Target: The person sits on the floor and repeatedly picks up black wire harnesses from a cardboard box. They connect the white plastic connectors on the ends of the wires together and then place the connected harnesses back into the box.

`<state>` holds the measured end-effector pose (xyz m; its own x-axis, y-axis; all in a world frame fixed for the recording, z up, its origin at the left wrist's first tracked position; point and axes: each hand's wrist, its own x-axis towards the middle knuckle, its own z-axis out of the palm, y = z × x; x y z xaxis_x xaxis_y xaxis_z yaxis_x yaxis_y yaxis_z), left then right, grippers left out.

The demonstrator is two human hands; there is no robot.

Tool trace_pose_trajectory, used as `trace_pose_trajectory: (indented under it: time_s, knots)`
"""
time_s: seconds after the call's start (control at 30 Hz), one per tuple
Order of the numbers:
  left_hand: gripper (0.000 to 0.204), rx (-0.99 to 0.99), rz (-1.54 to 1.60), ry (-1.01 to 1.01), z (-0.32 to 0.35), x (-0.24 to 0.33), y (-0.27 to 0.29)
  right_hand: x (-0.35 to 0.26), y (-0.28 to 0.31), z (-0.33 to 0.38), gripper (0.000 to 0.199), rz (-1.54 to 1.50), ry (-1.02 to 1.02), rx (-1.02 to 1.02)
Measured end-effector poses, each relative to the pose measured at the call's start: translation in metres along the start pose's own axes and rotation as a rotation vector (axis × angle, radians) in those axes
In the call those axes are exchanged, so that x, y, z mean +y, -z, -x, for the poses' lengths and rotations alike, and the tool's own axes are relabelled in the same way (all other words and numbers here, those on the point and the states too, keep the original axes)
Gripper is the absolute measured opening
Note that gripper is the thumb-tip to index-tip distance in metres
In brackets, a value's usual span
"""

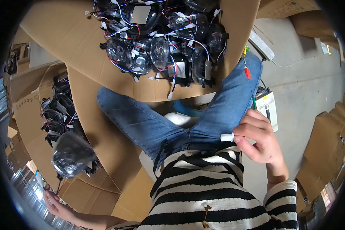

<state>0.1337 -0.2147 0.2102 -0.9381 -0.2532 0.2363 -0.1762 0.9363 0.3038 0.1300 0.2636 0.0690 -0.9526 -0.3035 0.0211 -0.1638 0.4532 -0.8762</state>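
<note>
My right hand (257,136) is closed, pinching a small white plug connector (227,137) beside my right thigh. A thin green lead runs up from this hand to a red clip (247,73) over my knee; how it joins the connector is hidden. At the lower left, my left hand (53,201) is stretched out with its fingers apart. Just above it is a blurred clear-and-black lamp unit (71,155), tilted over the left box. A thin black part of the lamp points toward the fingers, but I see no clear grip on it.
A large cardboard box (80,46) in front holds several wired lamp units (159,51). The left cardboard box (38,126) holds more lamp units (57,111). A white box-shaped device (270,113) and a power strip (261,46) are on the floor right. Flattened cardboard (324,149) lies far right.
</note>
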Motion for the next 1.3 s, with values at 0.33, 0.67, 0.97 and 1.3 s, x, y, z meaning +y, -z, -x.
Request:
trace_pose_trajectory:
  time_s: [0.33,0.67,0.97,1.3]
  knots:
    - [0.031,-1.357,1.184,0.163,0.008,0.216,-0.311,0.007,0.003,0.011,0.004,-0.004,0.013,0.041]
    - [0.021,-1.217,0.874,0.636,0.044,0.305,-0.474,0.013,0.0,0.021,0.003,-0.08,-0.013,0.018]
    - [0.028,-1.036,0.811,-0.158,0.043,0.244,-0.376,0.015,-0.008,0.015,0.006,-0.096,-0.003,-0.014]
    - [0.025,-1.173,0.999,0.01,0.033,0.227,-0.26,0.004,-0.017,-0.009,0.004,-0.113,-0.004,-0.028]
